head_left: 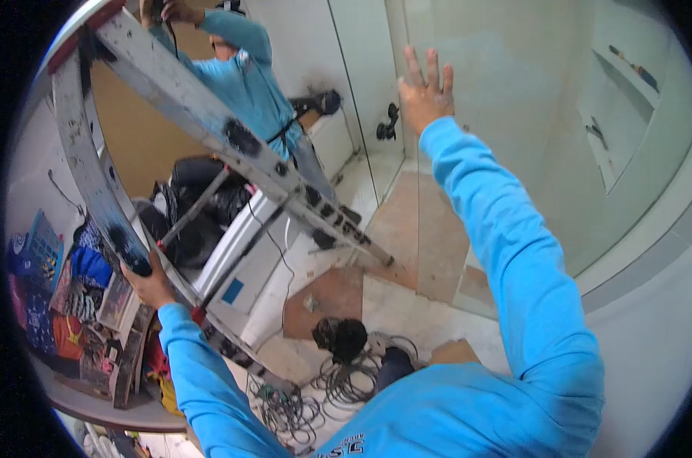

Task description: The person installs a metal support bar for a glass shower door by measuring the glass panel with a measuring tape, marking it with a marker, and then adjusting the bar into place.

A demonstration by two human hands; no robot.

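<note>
A paint-marked metal stepladder [170,84] leans across the left half of the view. Low on one of its legs, my left hand [149,281] is closed around the rail, beside a black smear. My right hand [427,93] is raised at upper centre, fingers spread and holding nothing, in front of or against a glass panel [498,153]; whether it touches the glass is unclear. A black handle [388,122] sits on the glass just left of that hand. Both my sleeves are bright blue.
Behind the ladder stands another person [254,95] in a blue top, arms raised. Coiled cables [346,385] and a dark bundle [340,338] lie on the floor near my feet. Cluttered items cover a round table [151,416] at left. Tools rest on niche shelves [628,72] at right.
</note>
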